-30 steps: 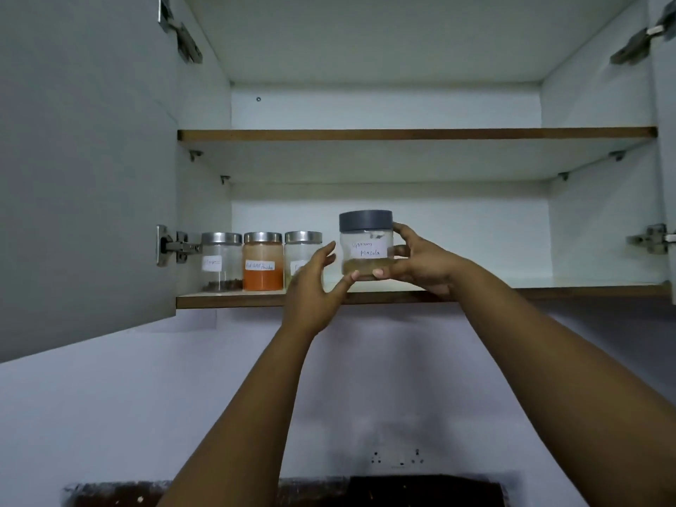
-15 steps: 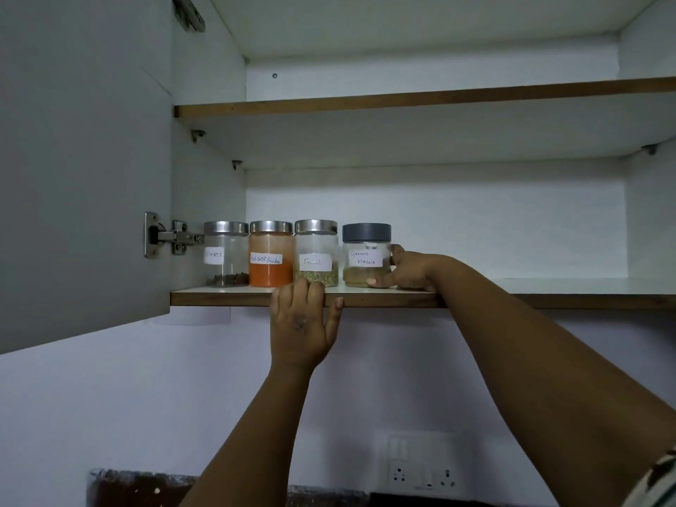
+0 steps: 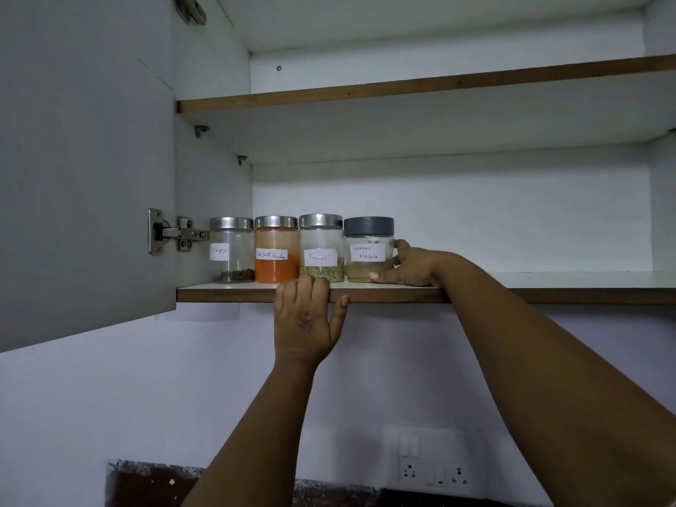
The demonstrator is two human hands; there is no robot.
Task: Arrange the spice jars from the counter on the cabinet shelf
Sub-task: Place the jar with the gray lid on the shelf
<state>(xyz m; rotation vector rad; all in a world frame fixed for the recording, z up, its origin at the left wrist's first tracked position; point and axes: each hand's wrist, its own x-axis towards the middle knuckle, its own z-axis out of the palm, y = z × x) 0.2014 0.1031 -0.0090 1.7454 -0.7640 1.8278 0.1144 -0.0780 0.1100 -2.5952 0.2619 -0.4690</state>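
Note:
Several labelled jars stand in a row at the left end of the lower cabinet shelf (image 3: 548,290): cloves jar (image 3: 231,250), red chilli powder jar (image 3: 276,250), fennel jar (image 3: 321,248) and the grey-lidded garam masala jar (image 3: 368,248). My right hand (image 3: 409,267) rests on the shelf with its fingers round the right side of the garam masala jar, which stands upright on the board. My left hand (image 3: 305,318) grips the shelf's front edge below the fennel jar, fingers curled over the lip.
The open cabinet door (image 3: 84,170) hangs at the left with its hinge (image 3: 175,234) beside the cloves jar. The upper shelf (image 3: 420,87) is above. The lower shelf runs on to the right of my right hand. A wall socket panel (image 3: 431,459) is below.
One second ago both hands held the garam masala jar in front of the shelf. It now stands on the shelf beside the fennel jar, and my left hand has dropped to the shelf edge.

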